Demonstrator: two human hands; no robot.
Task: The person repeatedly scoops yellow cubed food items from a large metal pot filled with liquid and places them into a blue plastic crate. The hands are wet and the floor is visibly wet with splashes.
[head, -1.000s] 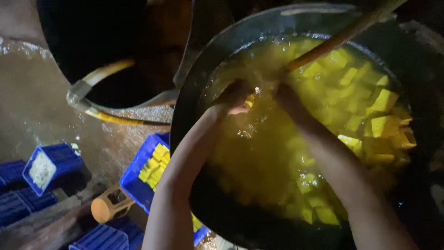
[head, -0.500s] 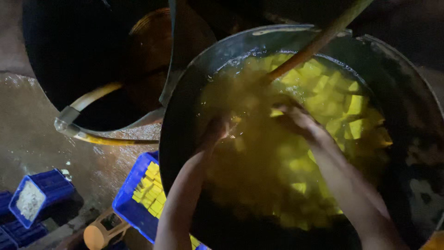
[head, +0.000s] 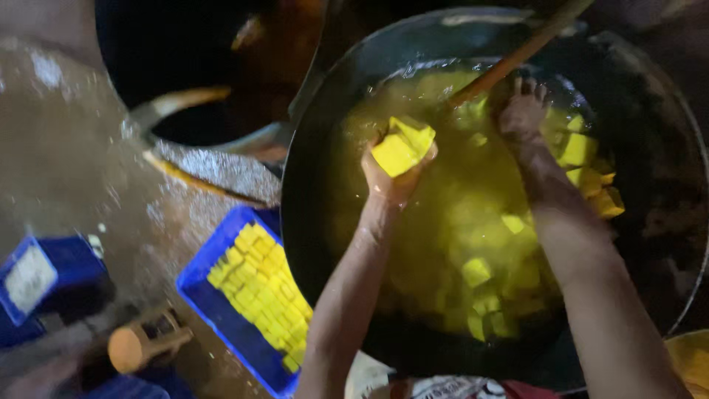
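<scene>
A big dark wok (head: 310, 170) holds yellow liquid with several yellow cubes (head: 476, 270) floating in it. My left hand (head: 391, 177) is raised above the liquid, palm up, holding two or three yellow cubes (head: 402, 145). My right hand (head: 521, 111) reaches into the far side of the wok, fingers down among the floating cubes; what it grips is hidden. A long wooden stick (head: 517, 55) leans in the wok just beside it.
A blue crate (head: 221, 314) lined with yellow cubes sits on the wet floor left of the wok. Another dark pot (head: 192, 103) stands at the upper left. Smaller blue crates (head: 44, 273) and an orange cylinder (head: 136, 343) lie at the lower left.
My left hand has come up out of the liquid with yellow cubes in it. My right hand has moved farther toward the wok's back, near the stick.
</scene>
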